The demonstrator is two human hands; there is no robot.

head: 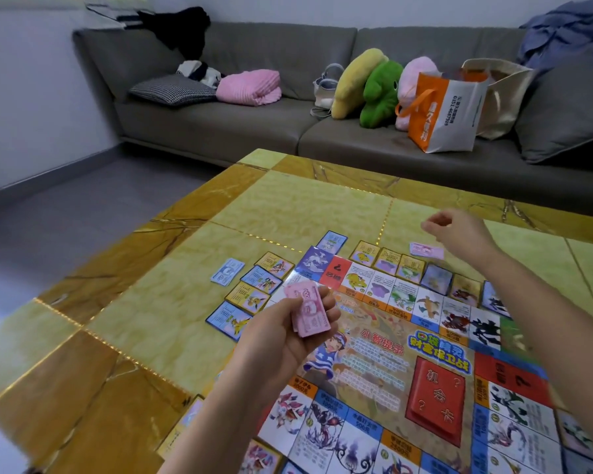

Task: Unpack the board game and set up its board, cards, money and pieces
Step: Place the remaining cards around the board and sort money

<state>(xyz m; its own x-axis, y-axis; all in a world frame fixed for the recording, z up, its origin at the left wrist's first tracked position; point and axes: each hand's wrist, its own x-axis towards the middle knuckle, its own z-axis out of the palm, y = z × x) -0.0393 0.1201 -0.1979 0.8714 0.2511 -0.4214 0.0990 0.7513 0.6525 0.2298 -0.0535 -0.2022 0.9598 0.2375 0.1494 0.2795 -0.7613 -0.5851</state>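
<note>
The left hand (pixel 288 340) has its grip closed around a stack of pink paper money notes (pixel 310 313), above the left edge of the colourful square game board (pixel 374 364) on the yellow marble tabletop (pixel 151 302). The right hand (pixel 459 230) hovers with a loosely curled, empty grip near a single pink note (pixel 427 250) that lies beyond the board.

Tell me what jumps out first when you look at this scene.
The colourful game board spread on the yellow table grabs attention first, with the left hand gripping a stack of pink play money over its left edge. Behind, on the grey sofa, yellow, green and pink plush toys lean beside an orange-and-white bag.
</note>
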